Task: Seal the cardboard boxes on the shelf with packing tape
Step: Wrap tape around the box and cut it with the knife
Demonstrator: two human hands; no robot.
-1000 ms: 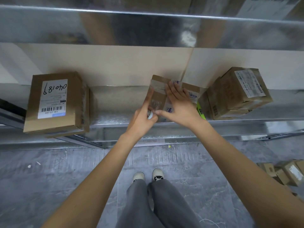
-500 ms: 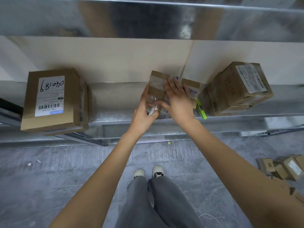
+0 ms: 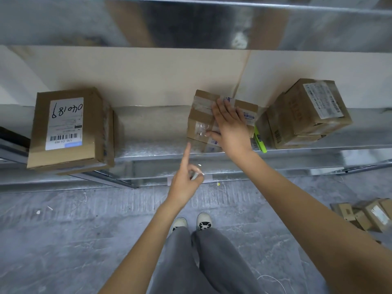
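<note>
At centre frame, the right hand (image 3: 230, 126) presses flat-fingered on the taped middle box (image 3: 200, 124) while the left hand (image 3: 186, 181), forefinger extended, pinches what looks like clear tape (image 3: 198, 171), probably ready for another strip.

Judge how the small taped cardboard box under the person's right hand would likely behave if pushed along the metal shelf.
The small taped box probably slides easily: the metal shelf looks smooth. It seems light, being small. The flat right hand on top likely steadies it.
</note>
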